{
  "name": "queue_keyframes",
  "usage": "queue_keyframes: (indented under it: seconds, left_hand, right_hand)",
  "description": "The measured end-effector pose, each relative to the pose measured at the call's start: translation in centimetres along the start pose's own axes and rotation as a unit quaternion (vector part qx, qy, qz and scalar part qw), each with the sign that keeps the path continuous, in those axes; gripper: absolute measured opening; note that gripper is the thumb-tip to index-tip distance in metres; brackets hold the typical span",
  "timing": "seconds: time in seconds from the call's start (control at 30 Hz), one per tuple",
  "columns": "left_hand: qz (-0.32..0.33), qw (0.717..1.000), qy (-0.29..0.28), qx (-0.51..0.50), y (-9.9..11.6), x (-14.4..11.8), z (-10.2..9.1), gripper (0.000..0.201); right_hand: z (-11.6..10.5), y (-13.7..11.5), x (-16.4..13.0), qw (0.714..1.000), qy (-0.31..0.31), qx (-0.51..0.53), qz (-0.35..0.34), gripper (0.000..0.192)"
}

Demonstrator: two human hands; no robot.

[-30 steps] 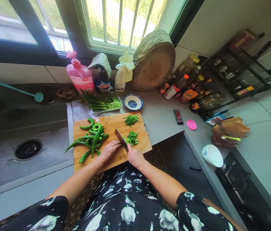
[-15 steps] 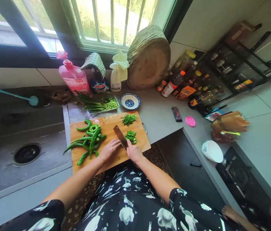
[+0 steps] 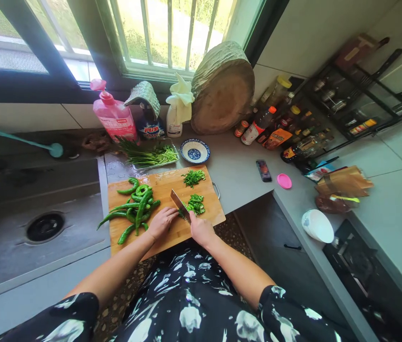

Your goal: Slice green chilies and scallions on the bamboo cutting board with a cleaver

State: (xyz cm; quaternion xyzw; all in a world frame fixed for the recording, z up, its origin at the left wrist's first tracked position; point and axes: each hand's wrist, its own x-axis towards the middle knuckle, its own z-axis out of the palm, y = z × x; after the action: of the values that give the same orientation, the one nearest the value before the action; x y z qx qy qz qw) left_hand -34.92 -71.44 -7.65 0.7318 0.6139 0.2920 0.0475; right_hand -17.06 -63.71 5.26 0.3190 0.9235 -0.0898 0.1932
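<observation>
Along the grey bench (image 3: 227, 154), right of the sink (image 3: 80, 190), the wooden cutting board (image 3: 165, 237) bears whole green chili peppers (image 3: 140, 209) at its left. The left hand (image 3: 163, 223) has its fingers close together beside the blade; whether they pinch a piece, I cannot tell. The right hand (image 3: 201, 231) is wrapped round the handle of a kitchen knife (image 3: 180, 205), with sliced green pepper (image 3: 196, 205) just right of it. For even slices, curl the left fingertips under. Another person's hand, at lower right half a second ago, is now out of view.
</observation>
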Motion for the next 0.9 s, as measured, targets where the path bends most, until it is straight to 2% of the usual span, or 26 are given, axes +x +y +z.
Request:
queue_keyframes:
  seconds: [0.27, 0.57, 0.77, 0.9]
  left_hand:
    - [0.000, 1.000, -0.020, -0.015, -0.1, 0.2, -0.3, 0.037]
    - [-0.005, 1.000, -0.027, -0.008, -0.5, -0.2, 0.4, 0.042]
    - [0.004, 1.000, -0.024, -0.006, -0.9, -0.5, 0.5, 0.040]
    - [0.017, 1.000, -0.011, -0.008, -0.7, -0.3, 0.1, 0.038]
  right_hand:
    - [-0.3, 0.7, -0.9, 1.000, -0.016, -0.008, -0.015, 0.053]
    - [-0.1, 0.4, -1.3, 0.999, -0.032, 0.002, -0.026, 0.054]
    - [1.0, -0.2, 1.4, 1.000, -0.007, 0.009, -0.027, 0.055]
    - [0.6, 0.0, 2.4, 1.000, 0.005, 0.019, -0.020, 0.055]
